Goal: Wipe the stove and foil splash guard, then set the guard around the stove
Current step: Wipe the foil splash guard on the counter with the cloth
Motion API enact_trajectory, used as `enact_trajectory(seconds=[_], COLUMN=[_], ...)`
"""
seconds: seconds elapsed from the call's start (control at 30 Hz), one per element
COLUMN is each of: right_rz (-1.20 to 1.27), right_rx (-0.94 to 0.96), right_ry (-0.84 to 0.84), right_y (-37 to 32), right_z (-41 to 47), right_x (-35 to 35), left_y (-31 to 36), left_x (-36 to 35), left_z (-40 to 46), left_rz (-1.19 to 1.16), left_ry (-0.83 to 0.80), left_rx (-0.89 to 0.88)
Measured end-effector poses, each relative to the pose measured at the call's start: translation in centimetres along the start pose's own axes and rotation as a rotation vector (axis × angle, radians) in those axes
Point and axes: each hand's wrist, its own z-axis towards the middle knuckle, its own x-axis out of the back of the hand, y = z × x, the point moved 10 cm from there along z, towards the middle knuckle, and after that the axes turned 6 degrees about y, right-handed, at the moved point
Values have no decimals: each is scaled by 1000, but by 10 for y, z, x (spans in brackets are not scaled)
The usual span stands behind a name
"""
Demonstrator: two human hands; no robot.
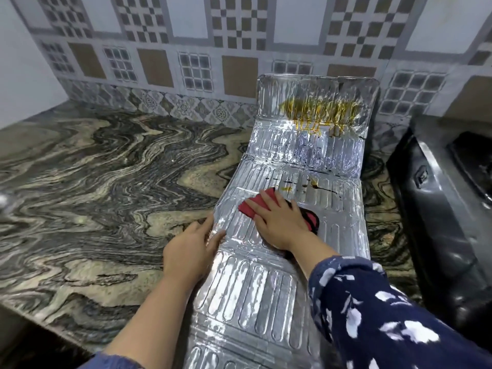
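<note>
The silver foil splash guard (269,283) lies unfolded along the counter, its far panel propped against the tiled wall. That far panel carries a yellow-brown grease stain (319,109), and smaller spots sit on the middle panel. My right hand (279,222) presses a red and black cloth (259,202) flat on the middle panel with straight fingers. At the guard's left edge my left hand (190,247) rests with fingers spread, holding the foil down. The black stove (447,209) stands at the right, partly cut off by the frame.
A marbled stone counter (93,195) stretches to the left of the guard. Patterned wall tiles (186,62) rise behind it. The counter's front edge runs along the lower left.
</note>
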Motion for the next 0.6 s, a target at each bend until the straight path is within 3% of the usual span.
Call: enact_trajectory(seconds=[0.23,0.37,0.43,0.6], right_rz=[-19,120,76,-8], right_rx=[-37,118,223,190], right_ry=[-20,28,24,69], right_y=[-13,-71,-89,-55], right_z=[-1,-30,-25,41], right_x=[-7,-7,-10,-3], left_y=[-8,-27,-33,-35], left_x=[1,8,8,10], left_z=[-1,-12,-14,-15], left_rz=[28,38,41,48], left_ry=[-34,-16,-17,42], left_rx=[-100,-137,-142,-150])
